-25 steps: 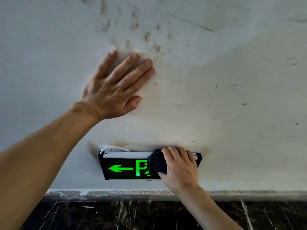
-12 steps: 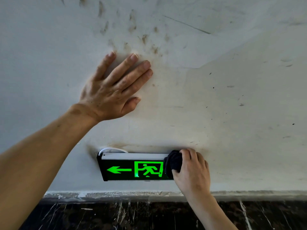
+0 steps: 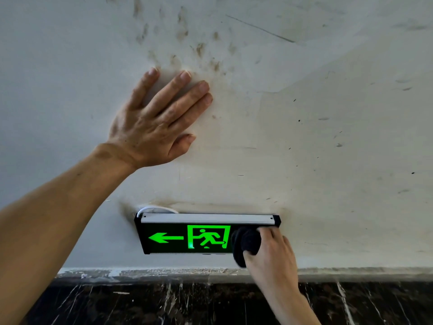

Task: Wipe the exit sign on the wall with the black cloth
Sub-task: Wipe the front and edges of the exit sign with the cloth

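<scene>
The exit sign is a black box with a lit green arrow and running figure, fixed low on the white wall. My right hand grips a bunched black cloth and presses it on the sign's right end, hiding that part of the face. My left hand lies flat on the wall above and left of the sign, fingers spread, holding nothing.
The wall carries brown smudges above my left hand and small dark specks to the right. A white cable loops out behind the sign's top left corner. Below the wall runs a pale strip, then dark marbled stone.
My right hand has slid the cloth rightward along the sign, from over the running figure to the right end, uncovering the whole green figure. My left hand has stayed on the wall.
</scene>
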